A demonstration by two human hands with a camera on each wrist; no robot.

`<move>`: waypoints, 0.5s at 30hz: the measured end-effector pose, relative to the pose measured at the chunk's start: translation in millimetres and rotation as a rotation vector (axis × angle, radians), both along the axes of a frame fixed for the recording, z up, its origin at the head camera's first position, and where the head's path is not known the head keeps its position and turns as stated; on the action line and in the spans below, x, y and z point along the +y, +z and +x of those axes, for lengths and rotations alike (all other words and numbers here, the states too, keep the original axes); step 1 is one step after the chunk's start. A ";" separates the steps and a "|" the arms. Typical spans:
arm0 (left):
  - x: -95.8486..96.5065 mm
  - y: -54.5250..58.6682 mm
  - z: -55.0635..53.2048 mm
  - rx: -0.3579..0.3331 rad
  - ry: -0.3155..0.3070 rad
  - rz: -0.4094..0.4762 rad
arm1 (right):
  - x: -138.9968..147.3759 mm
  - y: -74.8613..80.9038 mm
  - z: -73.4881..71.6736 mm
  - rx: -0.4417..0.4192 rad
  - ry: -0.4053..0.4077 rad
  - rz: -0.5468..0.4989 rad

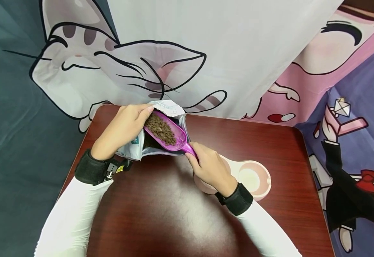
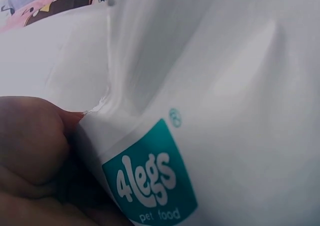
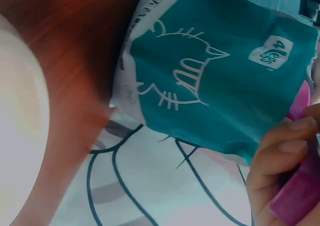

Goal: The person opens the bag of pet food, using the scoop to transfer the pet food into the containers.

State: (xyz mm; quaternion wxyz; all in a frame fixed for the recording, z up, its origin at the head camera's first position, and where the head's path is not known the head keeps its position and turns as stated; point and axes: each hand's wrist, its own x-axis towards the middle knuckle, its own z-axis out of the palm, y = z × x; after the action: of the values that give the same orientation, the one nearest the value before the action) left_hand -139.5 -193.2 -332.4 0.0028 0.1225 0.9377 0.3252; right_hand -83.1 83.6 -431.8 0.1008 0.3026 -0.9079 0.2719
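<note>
A purple scoop (image 1: 181, 138) heaped with brown kibble (image 1: 160, 129) sits in the mouth of a pet food bag (image 1: 137, 147). My right hand (image 1: 211, 167) grips the scoop's handle, its fingers curled round it in the right wrist view. At the bag's left edge, my left hand (image 1: 124, 123) pinches the rim between thumb and fingers. The left wrist view has the bag's white side (image 2: 240, 101) with a teal "4Legs pet food" label, close to the left thumb. In the right wrist view the bag's teal face (image 3: 220, 81) carries a white cat outline.
A pale pink double bowl (image 1: 264, 180) stands on the brown table (image 1: 289, 157), partly behind the right hand and wrist. Cloth printed with cartoon figures (image 1: 116, 75) hangs along the table's far edge and right side.
</note>
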 end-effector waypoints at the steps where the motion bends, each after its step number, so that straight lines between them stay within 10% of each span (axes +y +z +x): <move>1: -0.1 0.1 -0.2 -0.001 -0.001 0.002 | 0.6 -1.9 -0.1 0.012 0.006 -0.009; 15: -0.8 -0.3 -0.9 -0.002 0.000 0.005 | 17.6 22.2 -1.1 -0.085 0.063 0.049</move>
State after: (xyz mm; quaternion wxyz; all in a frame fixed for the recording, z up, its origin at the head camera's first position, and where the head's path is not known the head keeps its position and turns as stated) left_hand -140.4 -194.0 -332.7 0.0037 0.1223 0.9368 0.3277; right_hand -84.2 101.2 -409.6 0.0462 0.3218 -0.9077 0.2653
